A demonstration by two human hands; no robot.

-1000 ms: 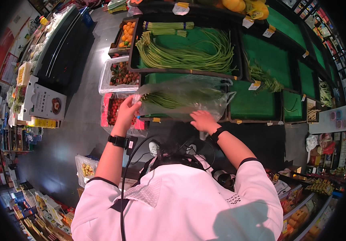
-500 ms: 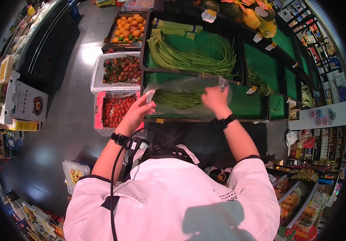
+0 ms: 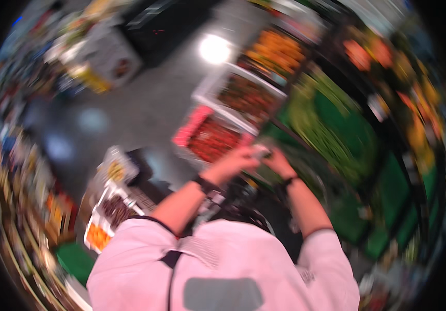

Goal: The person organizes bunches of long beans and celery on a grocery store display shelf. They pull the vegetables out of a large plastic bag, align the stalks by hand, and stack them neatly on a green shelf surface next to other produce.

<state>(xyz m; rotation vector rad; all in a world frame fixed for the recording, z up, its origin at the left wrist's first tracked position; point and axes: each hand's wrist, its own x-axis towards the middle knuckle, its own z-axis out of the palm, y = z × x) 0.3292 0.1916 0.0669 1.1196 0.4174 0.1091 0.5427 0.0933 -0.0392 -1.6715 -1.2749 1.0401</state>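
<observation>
My left hand [image 3: 237,160] and my right hand [image 3: 279,163] are close together in front of my chest, fingers closed. Pinched between them is the whitish, bunched edge of a clear plastic bag [image 3: 260,151]. Motion smears the fingers. The bag's see-through body seems to hang by my right hand, its outline hard to make out. Just beyond my left hand stands a red-rimmed box of small red fruit [image 3: 213,139]. Past my right hand, long green vegetable stems [image 3: 332,124] lie in a green-lined display bin.
A white box of dark reddish fruit [image 3: 246,98] and a carton of oranges [image 3: 277,51] stand farther off. Green-lined bins [image 3: 391,181] run along the right. At the left, a foam box [image 3: 98,236] holds orange and dark produce. Grey floor [image 3: 150,103] lies between.
My view has swung left, so the bins now slant to the right. My hands, earlier apart with the bag stretched between them over green stems, have come together.
</observation>
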